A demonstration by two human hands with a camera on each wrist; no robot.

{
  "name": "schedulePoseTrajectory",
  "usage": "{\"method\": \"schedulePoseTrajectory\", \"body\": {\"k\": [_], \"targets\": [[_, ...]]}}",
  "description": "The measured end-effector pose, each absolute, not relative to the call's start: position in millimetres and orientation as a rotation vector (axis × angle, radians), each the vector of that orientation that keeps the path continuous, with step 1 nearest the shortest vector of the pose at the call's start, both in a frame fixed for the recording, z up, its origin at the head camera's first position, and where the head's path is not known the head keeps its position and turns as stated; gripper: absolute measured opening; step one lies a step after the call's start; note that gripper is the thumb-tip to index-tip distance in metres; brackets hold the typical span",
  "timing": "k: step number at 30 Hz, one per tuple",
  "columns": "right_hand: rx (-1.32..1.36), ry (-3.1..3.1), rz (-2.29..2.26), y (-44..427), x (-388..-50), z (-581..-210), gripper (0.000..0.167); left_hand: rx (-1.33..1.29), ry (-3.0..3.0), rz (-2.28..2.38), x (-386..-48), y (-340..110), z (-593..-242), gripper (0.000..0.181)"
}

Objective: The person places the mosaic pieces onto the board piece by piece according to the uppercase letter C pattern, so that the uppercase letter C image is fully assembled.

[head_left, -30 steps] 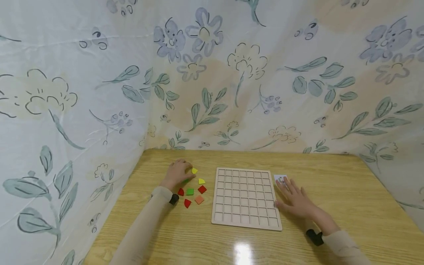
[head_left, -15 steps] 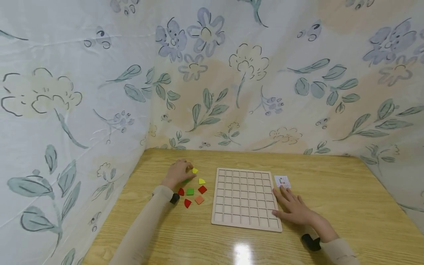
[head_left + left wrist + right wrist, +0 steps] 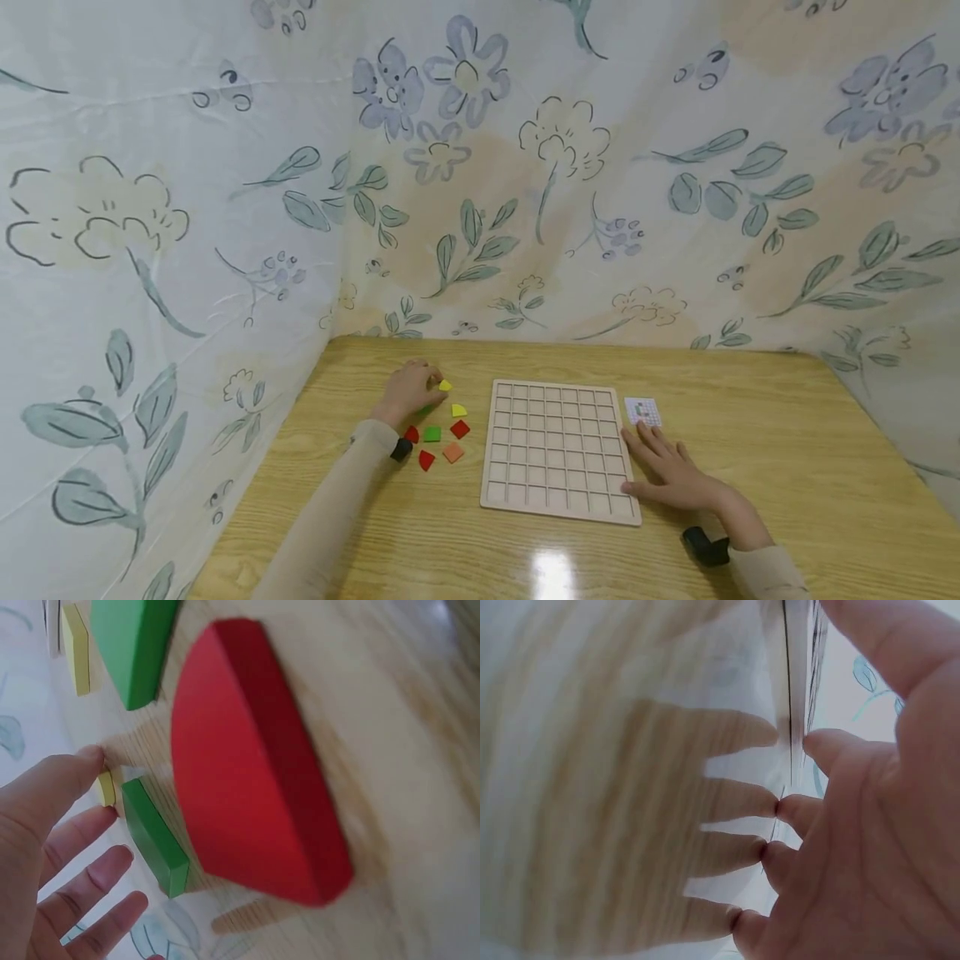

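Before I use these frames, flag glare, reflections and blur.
Head: bright glare on the wood-grain tabletop, below the grid board; left wrist: wood grain blurred right of the red quarter-circle tile; right wrist: tabletop reflects the right hand.

Glossy wood-grain table (image 3: 420, 542), matt board (image 3: 559, 451)

Right grip (image 3: 672, 477): slid back, thumb's now nearer the close corner of the board (image 3: 558, 450)
Printed card (image 3: 642, 410): way less covered now
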State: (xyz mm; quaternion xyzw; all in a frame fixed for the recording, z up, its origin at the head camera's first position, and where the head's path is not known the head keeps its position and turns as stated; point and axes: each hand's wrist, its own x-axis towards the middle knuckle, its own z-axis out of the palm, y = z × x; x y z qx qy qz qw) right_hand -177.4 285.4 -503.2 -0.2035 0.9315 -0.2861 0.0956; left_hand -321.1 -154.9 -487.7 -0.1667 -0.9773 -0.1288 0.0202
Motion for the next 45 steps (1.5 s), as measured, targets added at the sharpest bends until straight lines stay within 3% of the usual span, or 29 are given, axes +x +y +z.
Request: {"method": "schedulePoseTrajectory", "body": {"k": [22,45], "targets": [[-0.648,2.714,-0.912,286.4,-166.2,-502.3,0.08,-0.527,-3.044,-0.335,-322.7,-148.1,-488.1,0.02],[-0.635,2.722,-0.894,284.6,-165.4,-501.9,0.079,-0.621,-2.989,-0.449,-310.0,-137.1,-476.8,0.024]]}}
